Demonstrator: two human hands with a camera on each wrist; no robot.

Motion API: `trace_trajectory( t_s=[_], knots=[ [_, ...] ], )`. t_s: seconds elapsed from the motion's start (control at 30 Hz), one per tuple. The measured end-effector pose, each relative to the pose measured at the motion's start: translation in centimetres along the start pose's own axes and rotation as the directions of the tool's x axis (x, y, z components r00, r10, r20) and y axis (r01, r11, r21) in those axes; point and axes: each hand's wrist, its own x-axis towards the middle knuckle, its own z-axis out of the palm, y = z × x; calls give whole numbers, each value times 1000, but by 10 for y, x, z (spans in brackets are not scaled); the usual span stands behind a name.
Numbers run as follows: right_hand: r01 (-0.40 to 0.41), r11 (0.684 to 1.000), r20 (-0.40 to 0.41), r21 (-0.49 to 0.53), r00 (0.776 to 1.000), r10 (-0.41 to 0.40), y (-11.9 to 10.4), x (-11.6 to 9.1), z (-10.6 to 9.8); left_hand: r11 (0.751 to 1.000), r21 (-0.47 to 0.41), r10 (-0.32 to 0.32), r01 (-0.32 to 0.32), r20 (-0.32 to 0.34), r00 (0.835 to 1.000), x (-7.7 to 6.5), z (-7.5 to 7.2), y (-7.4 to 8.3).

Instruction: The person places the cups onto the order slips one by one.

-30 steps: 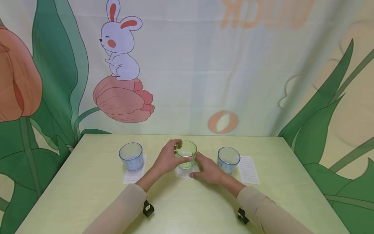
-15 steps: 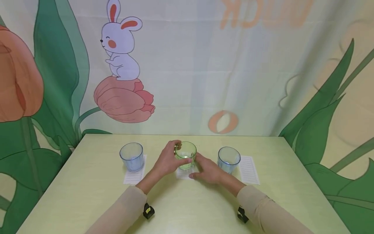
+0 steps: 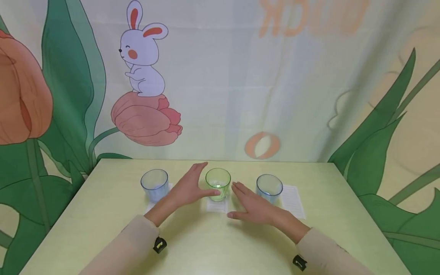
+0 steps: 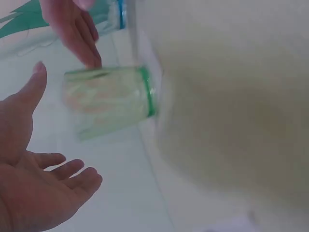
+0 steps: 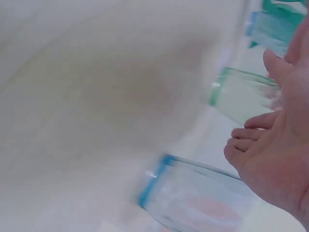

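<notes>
A green glass tumbler (image 3: 220, 191) stands upright at the middle of the table, at the far end of a small white lined paper (image 3: 216, 207). To its left is my left hand (image 3: 187, 190), fingers spread and thumb stretched out in front of the glass. In the left wrist view a gap shows between that hand and the green tumbler (image 4: 108, 99). My right hand (image 3: 254, 208) is on the other side, fingers straight and thumb apart, its fingertips close to the glass. Neither hand holds anything.
One blue glass tumbler (image 3: 154, 187) stands at the left, partly over a paper behind my left wrist. Another blue tumbler (image 3: 269, 187) is just beyond my right hand, with a lined paper (image 3: 293, 200) beside it. A printed curtain (image 3: 213, 76) hangs behind the table.
My left hand has let go of the green tumbler and moved left, its fingers opening. The right hand has drawn back slightly to the right and nearer. The glass stays in place.
</notes>
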Motion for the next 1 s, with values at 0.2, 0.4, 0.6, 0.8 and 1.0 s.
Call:
trace_trajectory(
  t_s=[0.2,0.4,0.6,0.8,1.0],
  knots=[
    [44,999,-94,-11,995,-45,-18,-43,-40,998,27,62,-62,-21,998,-8,-31,13],
    [31,998,-257,-57,965,-45,-7,-84,-64,994,-12,108,-108,10,994,-13,-23,43],
    [-23,998,-311,-60,950,3,18,-106,-76,987,-4,159,-159,31,987,-12,-6,71],
    [-63,996,-331,-67,943,37,50,-122,-79,979,-17,203,-203,61,977,0,32,91],
    [-84,994,-327,-65,943,58,95,-126,-70,980,-39,196,-195,56,979,22,73,95]
  ],
)
